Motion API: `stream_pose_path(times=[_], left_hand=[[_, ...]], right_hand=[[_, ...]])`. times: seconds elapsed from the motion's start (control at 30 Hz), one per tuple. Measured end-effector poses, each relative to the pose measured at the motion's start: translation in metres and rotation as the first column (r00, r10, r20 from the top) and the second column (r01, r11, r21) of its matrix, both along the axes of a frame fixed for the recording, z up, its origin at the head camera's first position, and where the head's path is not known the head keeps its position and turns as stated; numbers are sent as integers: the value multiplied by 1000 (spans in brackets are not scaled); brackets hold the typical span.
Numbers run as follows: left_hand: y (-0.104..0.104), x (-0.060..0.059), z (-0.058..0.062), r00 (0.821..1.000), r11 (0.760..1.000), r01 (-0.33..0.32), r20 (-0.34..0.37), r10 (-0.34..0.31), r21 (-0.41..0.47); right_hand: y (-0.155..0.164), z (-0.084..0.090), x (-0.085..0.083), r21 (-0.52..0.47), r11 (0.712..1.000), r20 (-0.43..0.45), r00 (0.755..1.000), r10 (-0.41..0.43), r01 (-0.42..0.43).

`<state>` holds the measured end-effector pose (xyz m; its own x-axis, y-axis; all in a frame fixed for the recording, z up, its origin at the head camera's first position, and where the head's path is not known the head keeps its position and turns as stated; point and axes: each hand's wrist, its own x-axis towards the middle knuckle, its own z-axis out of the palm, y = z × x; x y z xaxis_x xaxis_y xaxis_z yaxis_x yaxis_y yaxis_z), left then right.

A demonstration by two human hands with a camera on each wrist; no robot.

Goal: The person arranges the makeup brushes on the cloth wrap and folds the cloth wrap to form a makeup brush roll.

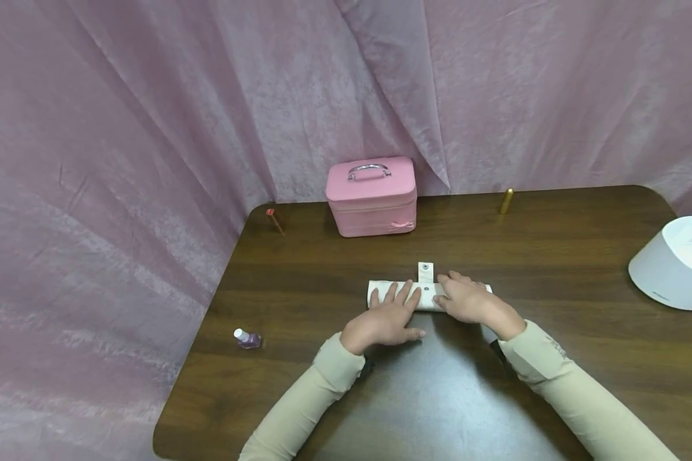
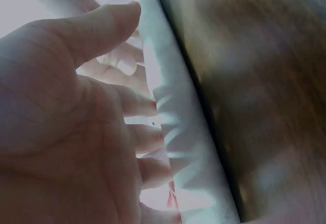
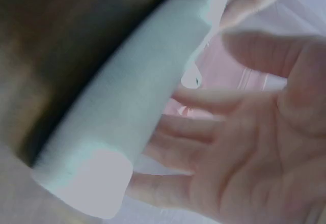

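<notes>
A white rolled-up fabric pouch [image 1: 425, 303] lies across the middle of the table. From its far edge a short strap [image 1: 425, 271] with a metal snap sticks up toward the back; another snap shows on the roll itself. My left hand [image 1: 387, 320] rests on the roll's left part, fingers spread and straight. On the right part lies my right hand [image 1: 467, 299], its fingers extended over the roll. Both wrist views show the roll [image 2: 178, 132] along the fingertips, with the palm [image 3: 254, 142] facing the camera.
A pink case [image 1: 371, 198] with a silver handle stands at the back. Left of it lies a red-capped tube [image 1: 275, 221]; a gold tube [image 1: 506, 201] is to its right. A purple nail polish bottle [image 1: 248, 339] lies at left. A white appliance [image 1: 676, 266] stands far right.
</notes>
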<state>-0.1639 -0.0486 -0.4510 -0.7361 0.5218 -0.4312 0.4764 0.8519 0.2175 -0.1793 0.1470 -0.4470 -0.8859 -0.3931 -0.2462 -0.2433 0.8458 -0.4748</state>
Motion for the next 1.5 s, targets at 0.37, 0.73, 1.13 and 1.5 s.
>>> stream_pose_path(times=[0.37,0.73,1.13,1.5], left_hand=[[-9,-23,-5,976,976,9,-213,39,217],[-4,-27,-11,974,950,-90,-170,146,299],[-6,-28,-11,975,943,-101,-156,157,316],[-7,-34,-10,979,936,-120,-115,166,332]], right_hand=[[-4,4,-45,-238,966,-206,966,-156,105],[-6,-8,-53,-294,946,-173,966,-191,135],[-2,-15,-52,-314,949,-231,970,-79,2],[1,-19,-46,-319,945,-293,956,-21,-77]])
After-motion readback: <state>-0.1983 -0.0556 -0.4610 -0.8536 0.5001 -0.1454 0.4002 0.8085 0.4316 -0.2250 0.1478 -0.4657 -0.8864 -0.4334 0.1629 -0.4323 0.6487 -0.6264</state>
